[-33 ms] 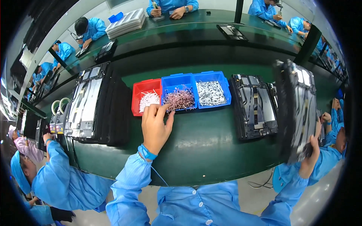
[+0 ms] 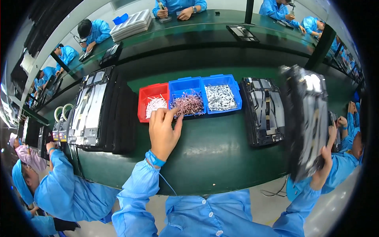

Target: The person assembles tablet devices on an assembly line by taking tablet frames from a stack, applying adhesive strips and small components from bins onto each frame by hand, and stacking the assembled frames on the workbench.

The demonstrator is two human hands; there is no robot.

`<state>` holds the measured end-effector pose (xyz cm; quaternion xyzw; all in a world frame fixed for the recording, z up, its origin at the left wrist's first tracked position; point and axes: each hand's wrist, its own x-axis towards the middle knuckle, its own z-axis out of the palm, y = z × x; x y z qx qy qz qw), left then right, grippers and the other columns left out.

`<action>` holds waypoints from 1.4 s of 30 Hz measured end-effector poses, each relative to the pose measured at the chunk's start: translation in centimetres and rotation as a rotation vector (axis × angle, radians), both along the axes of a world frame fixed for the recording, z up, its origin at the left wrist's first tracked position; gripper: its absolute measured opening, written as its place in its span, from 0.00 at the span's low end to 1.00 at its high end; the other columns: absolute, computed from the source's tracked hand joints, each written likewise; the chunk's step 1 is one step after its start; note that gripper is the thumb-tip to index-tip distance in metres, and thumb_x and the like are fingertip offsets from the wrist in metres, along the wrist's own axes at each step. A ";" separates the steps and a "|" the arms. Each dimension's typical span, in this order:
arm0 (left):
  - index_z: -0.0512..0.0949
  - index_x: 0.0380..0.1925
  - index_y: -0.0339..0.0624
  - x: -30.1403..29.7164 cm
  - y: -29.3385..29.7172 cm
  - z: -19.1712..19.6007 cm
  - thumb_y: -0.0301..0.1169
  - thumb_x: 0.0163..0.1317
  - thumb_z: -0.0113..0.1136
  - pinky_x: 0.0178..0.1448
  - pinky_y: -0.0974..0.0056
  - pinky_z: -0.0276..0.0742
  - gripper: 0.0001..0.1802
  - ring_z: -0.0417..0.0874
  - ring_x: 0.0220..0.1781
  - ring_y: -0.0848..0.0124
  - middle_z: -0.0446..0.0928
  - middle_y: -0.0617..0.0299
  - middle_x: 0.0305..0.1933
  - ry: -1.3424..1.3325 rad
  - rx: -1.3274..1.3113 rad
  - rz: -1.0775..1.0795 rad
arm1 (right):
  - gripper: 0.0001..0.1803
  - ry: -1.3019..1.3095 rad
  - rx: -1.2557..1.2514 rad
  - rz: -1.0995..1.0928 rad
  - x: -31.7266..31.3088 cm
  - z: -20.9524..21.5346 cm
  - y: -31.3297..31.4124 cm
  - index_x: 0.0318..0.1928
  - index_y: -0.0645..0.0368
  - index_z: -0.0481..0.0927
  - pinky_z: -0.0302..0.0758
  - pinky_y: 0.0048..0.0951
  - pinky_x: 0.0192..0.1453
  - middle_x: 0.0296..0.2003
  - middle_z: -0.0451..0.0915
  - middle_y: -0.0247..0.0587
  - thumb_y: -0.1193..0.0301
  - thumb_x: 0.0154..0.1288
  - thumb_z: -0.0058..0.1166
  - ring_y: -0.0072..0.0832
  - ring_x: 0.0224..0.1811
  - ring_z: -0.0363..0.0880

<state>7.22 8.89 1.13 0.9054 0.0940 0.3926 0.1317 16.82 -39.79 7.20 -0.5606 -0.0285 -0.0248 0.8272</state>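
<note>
At the near side of the small-parts bins, my left hand point(image 2: 163, 132) is held with its fingers bent and the thumb apart from the index finger. Its fingertips hang over the rims of the red bin point(image 2: 143, 114), with white slim pieces, and the middle blue bin point(image 2: 184, 83), with copper-coloured small pieces. Nothing shows in its fingers. At the right, my right hand point(image 2: 324, 168) grips the lower edge of a thick black stack of opened tablet-like devices point(image 2: 312, 122). That stack stands tilted and is smeared by motion, with silver panels and cables on its face.
A second blue bin point(image 2: 238, 93) holds white-and-grey pieces. Stacked opened devices point(image 2: 90, 108) stand at the left, and another opened device point(image 2: 265, 112) lies right of the bins. Tape rolls point(image 2: 59, 112) sit far left. Co-workers in blue are at both sides and across the bench.
The stack in my right hand has shifted left and slightly down, nearer the opened device beside it. My left hand has hardly moved.
</note>
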 end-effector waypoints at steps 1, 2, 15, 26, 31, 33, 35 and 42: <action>0.82 0.41 0.41 0.5 0.2 -0.2 0.25 0.53 0.71 0.42 0.55 0.71 0.14 0.74 0.39 0.58 0.73 0.57 0.36 -0.029 -0.031 -0.002 | 0.35 0.131 -0.026 -0.235 -1.3 -3.0 -2.4 0.64 0.66 0.69 0.76 0.32 0.57 0.48 0.80 0.40 0.68 0.54 0.60 0.29 0.49 0.80; 0.82 0.41 0.41 1.3 0.0 0.0 0.25 0.53 0.71 0.42 0.55 0.71 0.14 0.74 0.39 0.58 0.73 0.57 0.36 -0.021 -0.022 -0.006 | 0.36 0.163 -0.107 -0.194 -4.5 -2.2 1.2 0.62 0.68 0.70 0.75 0.29 0.56 0.47 0.79 0.42 0.66 0.51 0.61 0.28 0.46 0.78; 0.83 0.33 0.40 4.8 0.3 0.0 0.28 0.57 0.69 0.46 0.54 0.67 0.06 0.71 0.41 0.57 0.71 0.56 0.35 -0.083 -0.020 0.022 | 0.25 0.462 -0.255 0.599 -11.3 -5.9 12.8 0.59 0.70 0.72 0.74 0.21 0.51 0.45 0.81 0.37 0.70 0.65 0.63 0.19 0.46 0.77; 0.80 0.33 0.36 4.0 3.0 -0.6 0.31 0.64 0.66 0.44 0.61 0.69 0.08 0.73 0.40 0.63 0.72 0.56 0.36 -0.231 -0.303 -0.048 | 0.30 -0.076 -1.179 0.780 -9.1 -3.2 13.5 0.55 0.72 0.76 0.74 0.26 0.30 0.36 0.75 0.47 0.64 0.58 0.70 0.25 0.28 0.77; 0.78 0.39 0.36 0.6 -0.2 0.0 0.29 0.69 0.61 0.42 0.68 0.72 0.07 0.74 0.39 0.75 0.73 0.62 0.41 -0.395 -0.686 -0.151 | 0.29 -0.122 -0.999 0.541 -7.5 -6.0 13.5 0.60 0.74 0.72 0.69 0.21 0.24 0.35 0.74 0.42 0.68 0.64 0.65 0.20 0.22 0.73; 0.75 0.43 0.35 -2.3 -4.0 0.1 0.28 0.72 0.57 0.53 0.67 0.72 0.07 0.75 0.48 0.73 0.75 0.58 0.51 -0.310 -1.044 -0.257 | 0.28 -0.070 -0.872 0.481 -7.3 -7.2 13.6 0.65 0.73 0.68 0.67 0.19 0.24 0.34 0.74 0.37 0.72 0.69 0.58 0.15 0.24 0.72; 0.73 0.44 0.35 -6.9 -7.8 -0.8 0.27 0.74 0.52 0.65 0.64 0.70 0.06 0.75 0.60 0.69 0.73 0.50 0.63 -0.167 -1.225 -0.267 | 0.28 -0.051 -0.840 0.493 -7.6 -7.6 14.9 0.65 0.72 0.68 0.67 0.18 0.25 0.35 0.74 0.37 0.72 0.70 0.58 0.15 0.24 0.71; 0.73 0.42 0.39 -11.9 -15.7 -2.1 0.26 0.70 0.55 0.77 0.52 0.52 0.04 0.57 0.78 0.49 0.49 0.33 0.78 -0.078 -1.394 -0.386 | 0.25 -0.017 -0.754 0.432 -8.4 -8.0 16.0 0.67 0.68 0.68 0.65 0.18 0.26 0.35 0.73 0.35 0.71 0.74 0.50 0.14 0.26 0.69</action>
